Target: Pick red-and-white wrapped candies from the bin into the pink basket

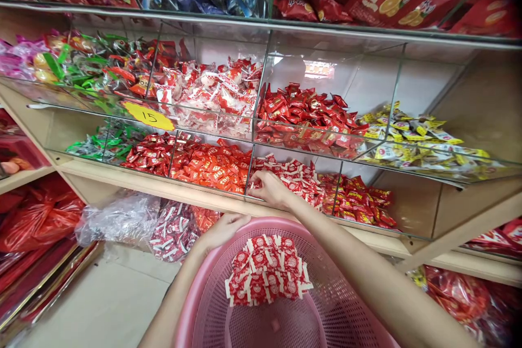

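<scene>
My left hand is closed over the far left rim of a pink plastic basket. Inside the basket lies a heap of red-and-white wrapped candies. My right hand reaches over the basket into a lower shelf compartment of similar red-and-white candies. Its fingers are curled together near the compartment's left divider, and whatever is between them is hidden. Directly left of that divider are orange-red wrapped candies.
Clear panels divide the shelves, with a wooden ledge below. Red candies and yellow packets fill bins above. A yellow price tag reads 15. Bagged candies rest on the floor at left.
</scene>
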`<control>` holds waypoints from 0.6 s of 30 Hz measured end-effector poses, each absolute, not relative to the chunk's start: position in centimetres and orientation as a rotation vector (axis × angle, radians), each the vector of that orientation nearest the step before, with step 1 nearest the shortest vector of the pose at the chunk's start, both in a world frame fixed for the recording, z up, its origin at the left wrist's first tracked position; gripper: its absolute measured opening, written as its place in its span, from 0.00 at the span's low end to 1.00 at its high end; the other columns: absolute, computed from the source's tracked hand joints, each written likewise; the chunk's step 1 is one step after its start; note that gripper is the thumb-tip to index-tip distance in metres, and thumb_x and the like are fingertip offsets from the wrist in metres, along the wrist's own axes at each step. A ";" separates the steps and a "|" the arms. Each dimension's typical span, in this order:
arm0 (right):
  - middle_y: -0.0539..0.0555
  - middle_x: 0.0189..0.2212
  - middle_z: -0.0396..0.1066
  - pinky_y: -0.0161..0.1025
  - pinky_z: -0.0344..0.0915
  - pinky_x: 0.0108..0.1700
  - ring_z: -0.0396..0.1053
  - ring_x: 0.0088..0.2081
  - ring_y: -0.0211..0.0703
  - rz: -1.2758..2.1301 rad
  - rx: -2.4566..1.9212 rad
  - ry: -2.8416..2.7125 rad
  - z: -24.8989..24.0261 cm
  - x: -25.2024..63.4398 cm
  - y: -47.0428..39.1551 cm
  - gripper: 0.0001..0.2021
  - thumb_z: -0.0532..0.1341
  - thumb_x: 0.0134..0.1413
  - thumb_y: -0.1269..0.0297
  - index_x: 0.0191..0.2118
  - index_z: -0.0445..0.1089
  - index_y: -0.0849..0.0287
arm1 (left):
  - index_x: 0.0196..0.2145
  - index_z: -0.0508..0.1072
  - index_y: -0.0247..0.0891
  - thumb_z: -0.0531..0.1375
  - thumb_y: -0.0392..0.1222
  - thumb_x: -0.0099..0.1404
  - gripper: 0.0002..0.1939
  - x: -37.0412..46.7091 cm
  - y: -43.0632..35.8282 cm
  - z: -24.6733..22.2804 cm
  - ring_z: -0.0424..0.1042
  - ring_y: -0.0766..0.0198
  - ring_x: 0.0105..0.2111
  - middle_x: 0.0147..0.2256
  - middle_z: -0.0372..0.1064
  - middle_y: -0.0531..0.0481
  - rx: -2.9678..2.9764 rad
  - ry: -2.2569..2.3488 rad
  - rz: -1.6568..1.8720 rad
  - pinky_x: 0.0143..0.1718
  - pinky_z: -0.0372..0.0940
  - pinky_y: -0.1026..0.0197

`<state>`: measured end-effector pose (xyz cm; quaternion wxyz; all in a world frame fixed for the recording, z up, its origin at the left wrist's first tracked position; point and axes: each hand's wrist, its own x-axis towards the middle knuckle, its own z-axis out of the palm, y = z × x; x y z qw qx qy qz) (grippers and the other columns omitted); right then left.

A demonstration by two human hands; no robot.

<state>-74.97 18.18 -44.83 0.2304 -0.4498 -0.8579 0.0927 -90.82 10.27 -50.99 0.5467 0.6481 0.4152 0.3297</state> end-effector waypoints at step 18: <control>0.49 0.25 0.67 0.30 0.51 0.27 0.60 0.25 0.34 0.222 -1.299 -2.538 -43.5 -71.9 18.2 0.08 0.59 0.38 0.64 0.29 0.66 0.59 | 0.42 0.71 0.31 0.51 0.53 0.59 0.24 -90.9 10.2 -51.0 0.68 0.60 0.36 0.39 0.71 0.47 1.590 1.023 0.767 0.41 0.59 0.61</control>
